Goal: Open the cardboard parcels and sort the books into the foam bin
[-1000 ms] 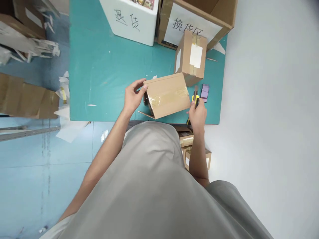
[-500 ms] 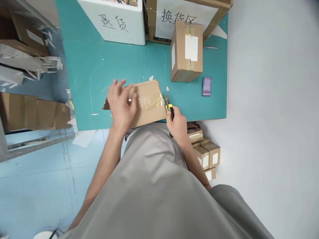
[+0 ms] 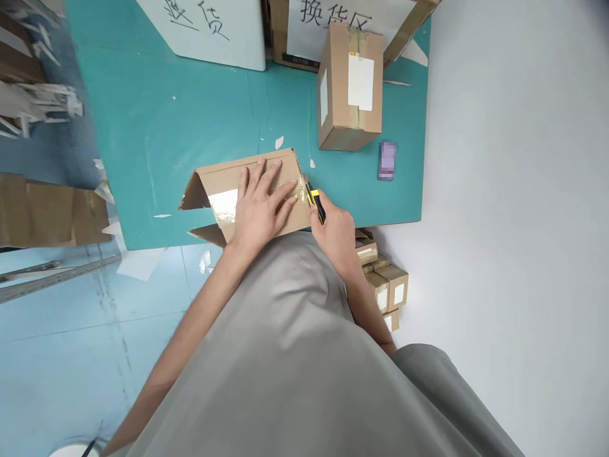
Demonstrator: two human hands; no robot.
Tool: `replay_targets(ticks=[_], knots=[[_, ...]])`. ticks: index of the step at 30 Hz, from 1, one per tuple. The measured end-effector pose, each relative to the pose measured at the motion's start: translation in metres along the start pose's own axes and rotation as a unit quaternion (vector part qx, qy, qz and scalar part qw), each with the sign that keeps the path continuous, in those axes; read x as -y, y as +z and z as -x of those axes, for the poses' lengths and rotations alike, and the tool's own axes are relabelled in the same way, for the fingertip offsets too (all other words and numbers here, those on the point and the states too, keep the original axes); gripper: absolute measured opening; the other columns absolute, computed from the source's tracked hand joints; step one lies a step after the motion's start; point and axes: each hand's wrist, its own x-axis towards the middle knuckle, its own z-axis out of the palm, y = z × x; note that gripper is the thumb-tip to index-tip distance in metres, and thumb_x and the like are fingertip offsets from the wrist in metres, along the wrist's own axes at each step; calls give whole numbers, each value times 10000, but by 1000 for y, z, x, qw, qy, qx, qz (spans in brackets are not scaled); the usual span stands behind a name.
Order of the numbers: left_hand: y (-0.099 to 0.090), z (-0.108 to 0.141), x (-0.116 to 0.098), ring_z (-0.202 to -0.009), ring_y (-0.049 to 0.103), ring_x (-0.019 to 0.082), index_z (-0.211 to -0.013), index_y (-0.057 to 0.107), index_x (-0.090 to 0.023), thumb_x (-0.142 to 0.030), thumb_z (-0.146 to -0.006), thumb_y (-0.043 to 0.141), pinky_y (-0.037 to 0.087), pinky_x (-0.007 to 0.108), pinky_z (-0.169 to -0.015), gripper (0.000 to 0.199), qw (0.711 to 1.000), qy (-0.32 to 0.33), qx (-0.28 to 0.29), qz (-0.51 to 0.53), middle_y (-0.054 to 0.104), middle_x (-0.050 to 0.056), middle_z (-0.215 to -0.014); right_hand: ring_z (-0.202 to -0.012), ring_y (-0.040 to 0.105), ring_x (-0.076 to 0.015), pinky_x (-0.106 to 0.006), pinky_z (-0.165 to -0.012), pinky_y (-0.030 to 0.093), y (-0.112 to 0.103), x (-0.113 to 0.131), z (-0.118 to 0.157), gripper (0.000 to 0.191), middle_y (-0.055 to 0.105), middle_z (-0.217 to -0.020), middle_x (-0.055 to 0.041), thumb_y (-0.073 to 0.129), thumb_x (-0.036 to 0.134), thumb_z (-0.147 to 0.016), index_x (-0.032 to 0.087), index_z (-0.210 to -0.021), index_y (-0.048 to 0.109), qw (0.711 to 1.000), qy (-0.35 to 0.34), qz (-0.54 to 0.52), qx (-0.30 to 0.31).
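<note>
On the white foam box (image 3: 219, 44), cut by the upper edge of the view, two Chinese characters are handwritten in black, 退货. Behind the taped carton (image 3: 340, 95) stands a large cardboard box (image 3: 280, 32), and its white paper sheet (image 3: 318, 38) carries 换货区, a little covered by the taped carton. The dark strip under this sheet has print too small to read. The taped carton bears white labels (image 3: 360, 81) on two faces; I cannot make out print on them.

The table (image 3: 143, 146) has a blue-green covering with some paper scraps, and a phone (image 3: 387, 160) with blurred screen lies near its right edge. The floor (image 3: 143, 349) is light blue. Below the near table edge, at right, small cartons (image 3: 398, 289) are stacked.

The open-ended carton (image 3: 221, 181) lies at the near edge of the table, flaps spread at its left end; its inside is mostly hidden. Shiny tape (image 3: 222, 206) runs over its upper face. The left hand (image 3: 261, 209) rests flat there, fingers spread, gripping nothing. The right hand (image 3: 335, 231) is closed around the yellow-and-black utility knife (image 3: 315, 202), its tip at the carton's right edge; whether it touches, I cannot tell
</note>
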Motion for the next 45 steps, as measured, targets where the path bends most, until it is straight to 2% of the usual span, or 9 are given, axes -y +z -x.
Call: replay_targets(ticks=[13, 17, 22, 26, 29, 33, 37, 41, 45], knots=[[4, 3, 1, -1679, 222, 339, -1467, 651, -334, -543, -1063, 576, 50, 628, -1369, 461, 999, -14, 5, 30, 416, 37, -1742, -1016, 772, -333, -447, -929, 565, -29, 36, 5, 501, 794, -1068, -178, 403, 287, -1123, 130, -1590, 497, 990, 46, 111, 80], [5, 3, 3, -1679, 224, 334, -1489, 634, -337, -544, -1062, 577, 20, 621, -1371, 478, 1000, -16, -4, 24, 402, 39, -1749, -983, 783, -321, -413, -888, 574, -30, 32, 21, 408, 793, -1044, -176, 406, 261, -1112, 128, -1438, 612, 982, 52, 139, 120], [9, 0, 4, -1675, 240, 330, -1468, 647, -331, -529, -1064, 581, 33, 628, -1370, 454, 1000, -3, -10, 19, 411, 48, -1744, -933, 785, -315, -400, -870, 564, -37, 19, 54, 417, 800, -1001, -163, 413, 301, -1112, 154, -1454, 600, 975, 56, 153, 153], [-1, 7, 3, -1655, 300, 321, -1450, 652, -313, -523, -1067, 577, 105, 622, -1369, 443, 999, -10, -15, 36, 476, 71, -1701, -933, 771, -328, -407, -879, 540, -43, -5, 54, 459, 803, -1035, -141, 374, 376, -1125, 212, -1508, 566, 990, 62, 112, 61], [-23, 26, 6, -1662, 278, 321, -1486, 615, -295, -489, -1077, 560, 93, 618, -1369, 456, 994, -73, -73, 28, 472, 91, -1692, -1007, 754, -337, -398, -893, 521, -16, -45, 18, 500, 791, -1127, -175, 329, 399, -1134, 174, -1532, 530, 991, 113, 71, -33], [-52, 64, 28, -1687, 138, 398, -1637, 429, -225, -571, -961, 723, 27, 647, -1357, 814, 966, -191, -171, -11, 329, 187, -1750, -1112, 723, -338, -372, -914, 500, 52, -103, -45, 489, 744, -1247, -251, 402, 306, -1101, 63, -1510, 512, 981, 187, 35, -44], [-53, 89, 53, -1600, 378, 396, -1645, 414, -212, -646, -876, 800, 305, 584, -1315, 964, 938, -286, -194, 41, 434, 224, -1687, -1122, 713, -318, -370, -926, 501, 95, -135, -80, 575, 664, -1380, -299, 476, 243, -1062, 23, -1591, 423, 979, 201, -7, -23], [-38, 103, 74, -1484, 554, 341, -1583, 512, -235, -695, -925, 719, 452, 478, -1232, 829, 904, -323, -215, 182, 525, 190, -1633, -1165, 701, -320, -395, -994, 506, 87, -128, -82, 554, 644, -1410, -314, 457, 291, -1080, 6, -1554, 490, 983, 172, -61, -38], [-15, 116, 110, -1460, 588, 311, -1533, 541, -209, -822, -1027, 268, 460, 481, -1214, 841, 797, -420, -248, 356, 588, 200, -1569, -1222, 689, -299, -410, -1056, 513, 57, -77, -58, 612, 705, -1377, -219, 315, 510, -1137, 118, -1551, 536, 979, 46, -178, -87]])
